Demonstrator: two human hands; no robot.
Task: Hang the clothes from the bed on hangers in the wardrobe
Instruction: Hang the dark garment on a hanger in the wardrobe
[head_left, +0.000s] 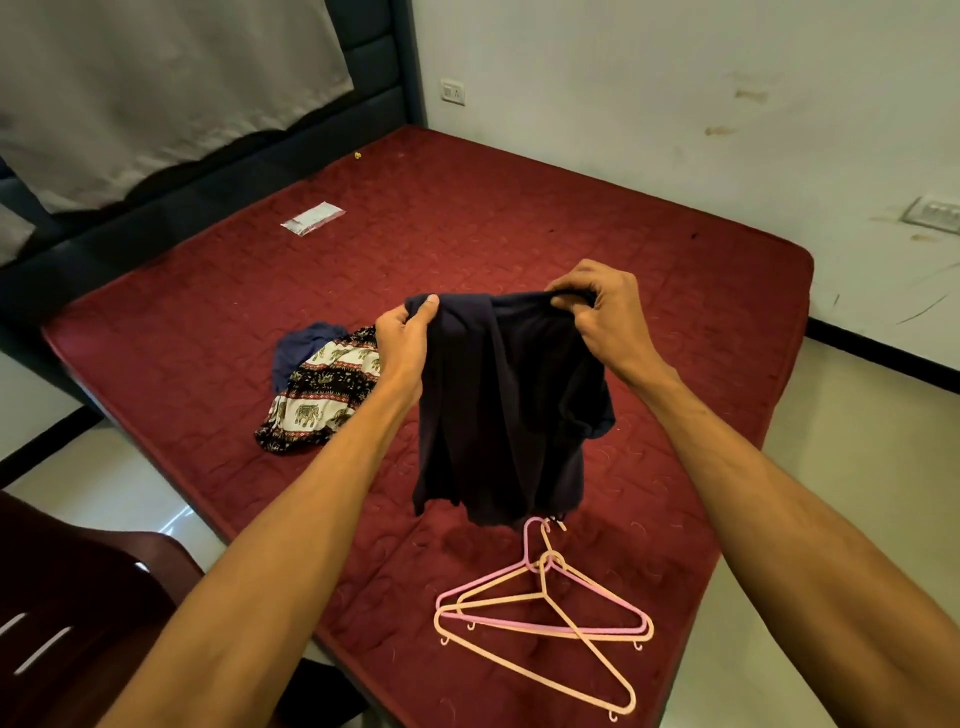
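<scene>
A dark navy garment (509, 410) hangs in the air above the red mattress (208, 322). My left hand (402, 340) grips its top left edge and my right hand (602, 317) pinches its top right edge. Below the garment's hem, a pink hanger (587, 630) and a peach hanger (597, 662) lie crossed on the mattress near its front corner. Left of my left hand lies a crumpled elephant-print garment (317, 395) with a blue cloth (304, 345) partly under it.
A small clear plastic packet (313, 218) lies further back on the mattress. A dark padded headboard (374, 83) with a white sheet (156, 88) draped over it rises at the back. A dark wooden chair (78, 613) stands at the lower left. White walls border the bed on the right.
</scene>
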